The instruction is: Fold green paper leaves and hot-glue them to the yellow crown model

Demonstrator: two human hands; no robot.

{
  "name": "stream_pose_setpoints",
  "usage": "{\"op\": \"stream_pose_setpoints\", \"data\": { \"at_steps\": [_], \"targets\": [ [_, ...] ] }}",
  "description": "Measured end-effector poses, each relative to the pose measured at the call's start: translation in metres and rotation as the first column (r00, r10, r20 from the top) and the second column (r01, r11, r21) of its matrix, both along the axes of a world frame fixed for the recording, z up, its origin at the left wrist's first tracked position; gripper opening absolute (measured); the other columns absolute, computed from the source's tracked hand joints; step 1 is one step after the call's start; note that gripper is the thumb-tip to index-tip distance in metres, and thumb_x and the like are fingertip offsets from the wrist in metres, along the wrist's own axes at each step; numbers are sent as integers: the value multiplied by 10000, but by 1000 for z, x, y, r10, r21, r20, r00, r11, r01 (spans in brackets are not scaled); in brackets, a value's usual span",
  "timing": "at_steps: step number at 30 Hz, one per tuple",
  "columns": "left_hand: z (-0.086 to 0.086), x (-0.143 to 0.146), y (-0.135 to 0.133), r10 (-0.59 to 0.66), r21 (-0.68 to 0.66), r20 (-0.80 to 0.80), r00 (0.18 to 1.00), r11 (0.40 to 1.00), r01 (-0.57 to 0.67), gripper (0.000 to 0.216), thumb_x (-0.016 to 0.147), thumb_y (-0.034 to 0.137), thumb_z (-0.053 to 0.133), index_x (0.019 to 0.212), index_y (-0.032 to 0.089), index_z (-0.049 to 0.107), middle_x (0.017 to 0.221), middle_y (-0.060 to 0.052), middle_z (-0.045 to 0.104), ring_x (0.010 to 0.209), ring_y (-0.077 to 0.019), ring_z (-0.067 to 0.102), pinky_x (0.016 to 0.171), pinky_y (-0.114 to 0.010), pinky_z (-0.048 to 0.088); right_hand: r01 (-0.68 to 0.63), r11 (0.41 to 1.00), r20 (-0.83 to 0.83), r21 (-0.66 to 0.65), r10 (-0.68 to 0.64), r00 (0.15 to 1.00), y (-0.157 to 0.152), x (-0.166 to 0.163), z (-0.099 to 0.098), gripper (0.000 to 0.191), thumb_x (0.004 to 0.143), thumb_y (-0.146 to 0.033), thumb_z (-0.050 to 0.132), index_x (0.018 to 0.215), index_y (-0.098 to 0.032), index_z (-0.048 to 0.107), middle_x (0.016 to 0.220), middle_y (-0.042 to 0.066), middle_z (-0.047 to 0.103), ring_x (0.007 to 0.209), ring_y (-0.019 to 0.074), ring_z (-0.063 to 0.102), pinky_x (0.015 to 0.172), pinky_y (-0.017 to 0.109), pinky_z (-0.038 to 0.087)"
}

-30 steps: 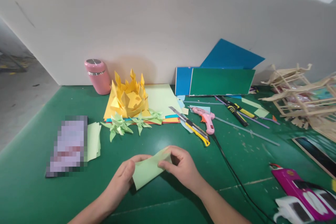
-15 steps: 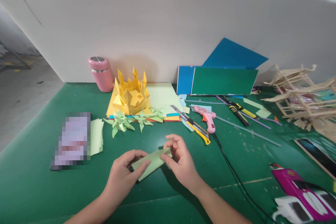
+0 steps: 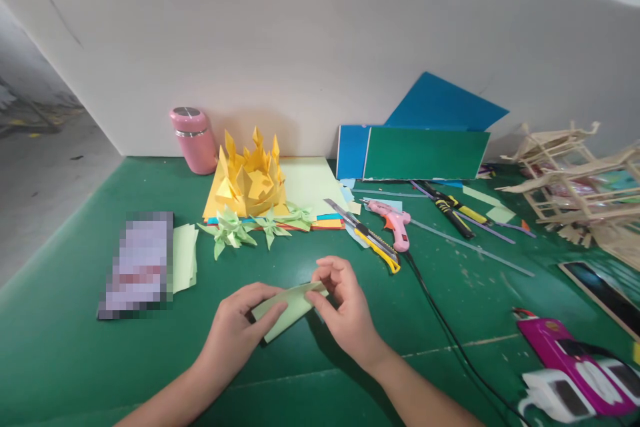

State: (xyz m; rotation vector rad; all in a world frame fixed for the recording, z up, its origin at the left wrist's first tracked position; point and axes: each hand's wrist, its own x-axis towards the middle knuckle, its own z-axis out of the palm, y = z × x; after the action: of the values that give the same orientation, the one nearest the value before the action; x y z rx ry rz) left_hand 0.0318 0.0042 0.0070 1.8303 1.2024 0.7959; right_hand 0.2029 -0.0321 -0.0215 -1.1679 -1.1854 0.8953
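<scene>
A folded piece of light green paper is held between my two hands, just above the green table. My left hand pinches its left end, thumb on the near face. At the upper right corner, my right hand grips it between thumb and fingers. Beyond my hands lie several green folded-paper flowers. Behind these stands a yellow folded-paper crown on a stack of coloured sheets. A small pile of green paper sits to the left.
Right of centre lie a yellow utility knife, a pink glue gun with a black cord, and black-and-yellow pliers. A pink flask stands at the back. A blurred-out phone-like object is at left, a wooden-stick model at right.
Both hands keep the same grip on the green paper, with hardly any movement. The view has shifted very slightly.
</scene>
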Motion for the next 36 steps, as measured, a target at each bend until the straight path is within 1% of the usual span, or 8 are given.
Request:
{"op": "stream_pose_setpoints", "data": {
  "at_steps": [3,7,11,17,21,24,31,36],
  "targets": [
    [0,1,1,4,21,-9,1000,1000,-4,171,731,302,579,721,224,731,719,-20,739,666,-180,675,600,-239,530,-1,1000,-6,-8,1,1000,1,1,0,355,747,-136,582,1057,-260,462,783,-34,529,696,118,537,655,248,448],
    [0,1,2,-21,41,-26,999,999,22,168,750,299,564,729,220,711,715,-20,728,664,-179,667,603,-245,521,-5,1000,-15,-28,5,1000,1,1,1,363,742,-121,580,1055,-253,452,782,-31,534,692,116,535,643,245,439],
    [-1,1,0,-61,82,-43,997,995,64,174,798,285,531,801,226,694,755,-18,727,707,-179,667,659,-259,519,-25,999,-21,-44,24,999,1,-1,1,361,742,-125,572,1055,-260,452,775,-35,520,679,115,521,631,242,432],
    [-2,3,-4,-148,129,-82,986,979,158,219,860,243,448,832,219,664,723,-13,696,655,-156,642,619,-237,504,-52,998,-11,-37,52,999,2,-2,1,338,743,-152,580,1051,-256,489,768,-32,528,686,121,537,642,243,447],
    [-2,3,-4,-153,126,-96,984,978,164,209,863,249,449,829,221,654,717,-10,691,653,-158,639,622,-239,503,-61,998,106,-24,64,992,2,1,7,90,807,-231,574,878,-219,628,799,14,613,734,147,578,674,261,462],
    [-4,3,-4,-174,125,-96,980,975,185,205,862,252,451,836,218,651,724,-14,695,662,-159,644,635,-239,510,-42,999,174,-4,42,984,3,3,11,178,848,-241,542,736,-205,675,747,27,660,725,158,598,686,269,467],
    [-13,0,-7,-96,141,-83,992,984,107,255,839,244,483,1077,237,574,937,-41,703,831,-190,675,717,-271,541,10,1000,215,-9,-8,977,4,4,10,178,838,-218,570,726,-206,709,719,31,679,698,164,606,655,265,473],
    [-10,2,-7,-261,188,-88,961,943,274,215,871,195,436,899,240,644,833,-27,641,742,-156,643,699,-237,527,18,1000,246,-13,-14,969,5,5,9,156,813,-186,592,719,-217,713,713,21,684,702,164,614,673,269,482]
  ]
}}
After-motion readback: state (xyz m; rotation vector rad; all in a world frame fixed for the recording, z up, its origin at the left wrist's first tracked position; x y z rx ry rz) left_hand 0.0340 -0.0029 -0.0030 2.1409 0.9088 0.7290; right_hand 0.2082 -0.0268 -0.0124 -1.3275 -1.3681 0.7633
